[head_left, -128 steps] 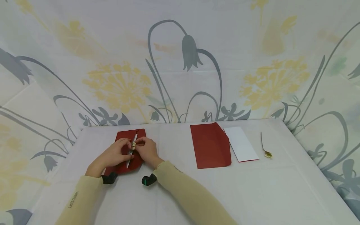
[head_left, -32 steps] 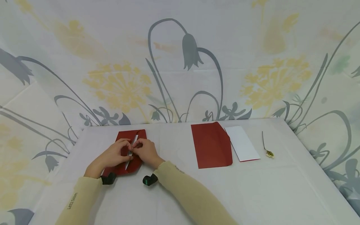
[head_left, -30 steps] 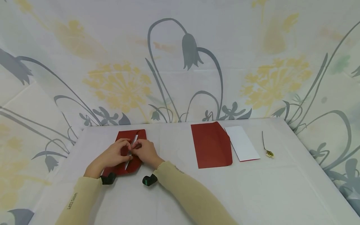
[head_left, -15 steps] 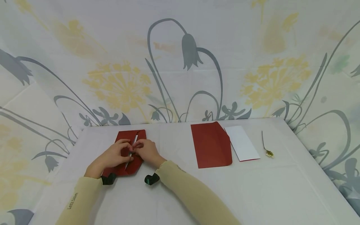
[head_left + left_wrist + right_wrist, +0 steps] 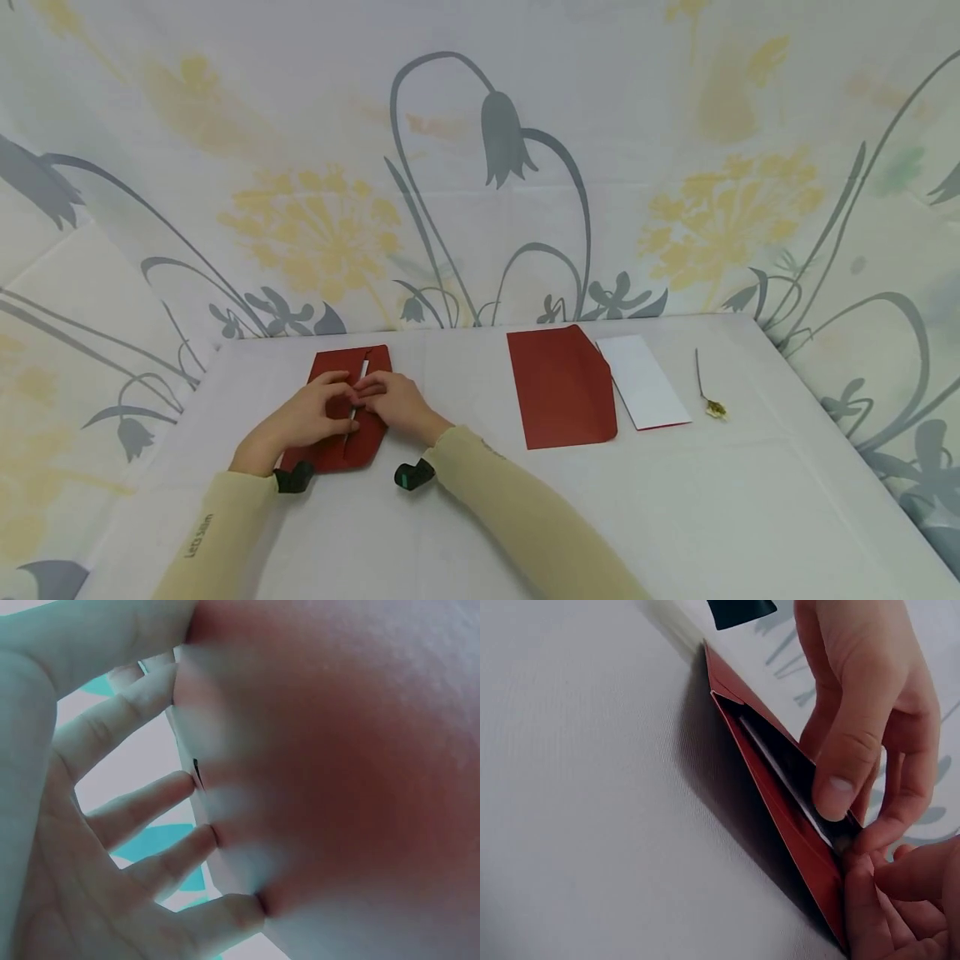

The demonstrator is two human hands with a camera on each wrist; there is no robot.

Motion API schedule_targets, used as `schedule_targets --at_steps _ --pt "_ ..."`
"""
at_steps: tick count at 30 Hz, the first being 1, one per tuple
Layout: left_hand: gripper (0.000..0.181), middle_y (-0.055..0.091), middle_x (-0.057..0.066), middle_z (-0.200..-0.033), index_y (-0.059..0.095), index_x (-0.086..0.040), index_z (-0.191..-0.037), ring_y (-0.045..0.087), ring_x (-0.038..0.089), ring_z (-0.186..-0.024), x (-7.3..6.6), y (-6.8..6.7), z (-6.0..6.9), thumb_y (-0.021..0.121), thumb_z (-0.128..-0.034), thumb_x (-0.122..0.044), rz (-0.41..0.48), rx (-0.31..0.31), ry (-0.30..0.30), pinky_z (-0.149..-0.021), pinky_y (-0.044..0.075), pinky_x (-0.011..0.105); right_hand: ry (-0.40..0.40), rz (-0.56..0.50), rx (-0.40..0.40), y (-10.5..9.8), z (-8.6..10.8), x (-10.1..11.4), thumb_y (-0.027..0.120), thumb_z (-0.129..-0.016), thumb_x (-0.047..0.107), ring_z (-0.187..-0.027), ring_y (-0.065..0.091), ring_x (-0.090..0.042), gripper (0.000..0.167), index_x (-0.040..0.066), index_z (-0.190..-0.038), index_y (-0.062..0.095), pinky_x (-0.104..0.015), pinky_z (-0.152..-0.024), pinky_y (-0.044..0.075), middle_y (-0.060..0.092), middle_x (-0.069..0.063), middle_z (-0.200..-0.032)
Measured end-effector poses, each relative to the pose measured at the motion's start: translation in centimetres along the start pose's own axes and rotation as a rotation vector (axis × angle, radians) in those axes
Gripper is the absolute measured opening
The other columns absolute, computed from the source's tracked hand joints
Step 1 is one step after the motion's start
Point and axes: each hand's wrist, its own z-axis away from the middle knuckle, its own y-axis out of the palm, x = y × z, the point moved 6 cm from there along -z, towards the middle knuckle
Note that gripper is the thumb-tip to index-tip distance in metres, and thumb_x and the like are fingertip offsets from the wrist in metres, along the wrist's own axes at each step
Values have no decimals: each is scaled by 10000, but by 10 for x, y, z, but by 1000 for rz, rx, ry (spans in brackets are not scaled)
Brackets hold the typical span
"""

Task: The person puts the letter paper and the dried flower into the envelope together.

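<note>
On the worktop (image 5: 675,517), a red envelope (image 5: 366,435) lies far left. The left hand (image 5: 311,414) has its fingers gripping the envelope; the right hand's (image 5: 397,405) meet at its opening (grasping anything, I cannot tell), where white paper (image 5: 365,367) shows.

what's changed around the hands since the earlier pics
The bloom seen between the left hand and right hand is now out of sight; whether it was let go is hidden. The right hand has shifted slightly rightward, and less of the white strip shows in the envelope. The other envelope, card and loose flower stayed.
</note>
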Motion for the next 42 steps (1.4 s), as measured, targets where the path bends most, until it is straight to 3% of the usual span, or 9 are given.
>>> schedule_targets --at_steps 12,18,23,34,42 --pt "235 393 321 -1453 678 -126 -1006 372 548 -1313 5 5 -2 794 -818 -207 -14 -6 -30 -1006 372 674 -42 -30 42 -22 12 9 688 -910 28 -931 678 -58 212 50 -1120 700 -193 -809 519 732 2 -1016" --pt "231 389 315 -1460 685 -137 -1003 363 544 -1322 2 5 -1 793 -815 -215 -26 0 -59 -1001 383 669 -48 -77 55 -35 21 14 710 -919 91 -943 670 -48 227 84 -1145 701 -213 -823 522 725 33 -1035" --pt "226 388 306 -1463 688 -145 -1002 364 538 -1320 1 5 -1 797 -817 -214 -29 -5 -72 -996 397 656 -70 -31 54 -49 31 18 716 -924 149 -936 663 -41 205 125 -1127 707 -224 -812 519 715 67 -1030" --pt "265 404 297 -1444 681 -159 -986 393 539 -1283 4 9 -4 831 -783 -241 -51 -22 -60 -949 456 622 -98 -1 91 -85 63 14 644 -942 75 -939 696 -102 145 101 -1070 708 -269 -813 548 711 -5 -1063" --pt "297 406 291 -1433 669 -156 -1007 400 535 -1262 2 11 -5 837 -780 -245 -70 -19 -43 -931 467 616 -110 123 73 -122 93 8 635 -965 95 -949 681 -98 139 160 -1067 703 -296 -827 542 696 47 -1058"
